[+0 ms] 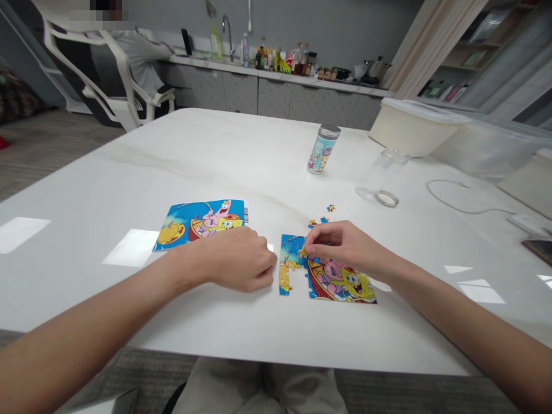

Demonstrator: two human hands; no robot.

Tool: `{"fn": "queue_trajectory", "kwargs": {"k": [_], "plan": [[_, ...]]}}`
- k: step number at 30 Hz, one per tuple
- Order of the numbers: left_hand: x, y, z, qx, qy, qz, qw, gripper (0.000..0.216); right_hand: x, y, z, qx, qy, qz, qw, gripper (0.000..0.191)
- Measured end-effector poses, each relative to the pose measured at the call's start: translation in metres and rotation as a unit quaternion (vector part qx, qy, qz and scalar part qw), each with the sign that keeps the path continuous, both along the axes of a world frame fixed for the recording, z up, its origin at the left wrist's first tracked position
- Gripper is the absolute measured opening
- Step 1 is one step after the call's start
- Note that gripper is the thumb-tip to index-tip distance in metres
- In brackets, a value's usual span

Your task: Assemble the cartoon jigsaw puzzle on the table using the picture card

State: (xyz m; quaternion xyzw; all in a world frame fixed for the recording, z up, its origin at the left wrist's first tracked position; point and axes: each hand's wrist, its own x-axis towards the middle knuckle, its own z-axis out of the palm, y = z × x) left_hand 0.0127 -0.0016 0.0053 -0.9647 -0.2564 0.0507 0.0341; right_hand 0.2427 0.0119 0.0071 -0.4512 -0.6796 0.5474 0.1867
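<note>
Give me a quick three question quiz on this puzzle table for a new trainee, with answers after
1. True or false: the right hand pinches a puzzle piece over the jigsaw.
2. Which lies left of the left hand? A the reference picture B the puzzle tube C the cable
3. What stands upright on the table beyond the loose pieces?

Key: 1 true. 2 A. 3 the puzzle tube.

No words, brand names or numbers are showing clearly enough to read. A barcode is showing on the right edge of the picture card (202,223) lying near the left, but its digits are too small. The far canister's (323,149) label is showing only cartoon figures.
</note>
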Motion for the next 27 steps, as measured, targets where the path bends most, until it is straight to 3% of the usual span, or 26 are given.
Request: {"fn": "queue_trajectory", "kwargs": {"k": [7, 13, 19, 24, 27], "plan": [[0.001, 0.001, 0.000, -0.001, 0.000, -0.002, 1.000, 0.027, -0.001, -0.006, -0.008, 0.128, -0.061, 0.051, 0.989, 0.009], [-0.003, 0.000, 0.006, -0.022, -0.035, -0.018, 0.999, 0.016, -0.003, -0.013, -0.010, 0.139, -0.094, 0.075, 0.983, 0.010], [-0.007, 0.000, 0.014, -0.109, -0.086, -0.064, 0.988, 0.016, -0.006, -0.016, -0.012, 0.174, -0.111, 0.079, 0.975, 0.005], [-0.006, 0.001, 0.013, -0.140, -0.088, -0.070, 0.984, 0.014, -0.008, -0.019, -0.013, 0.240, -0.124, 0.090, 0.959, 0.005], [-0.006, 0.001, 0.013, -0.140, -0.099, -0.072, 0.983, 0.014, -0.005, -0.017, -0.010, 0.323, -0.102, 0.146, 0.929, 0.009]]}}
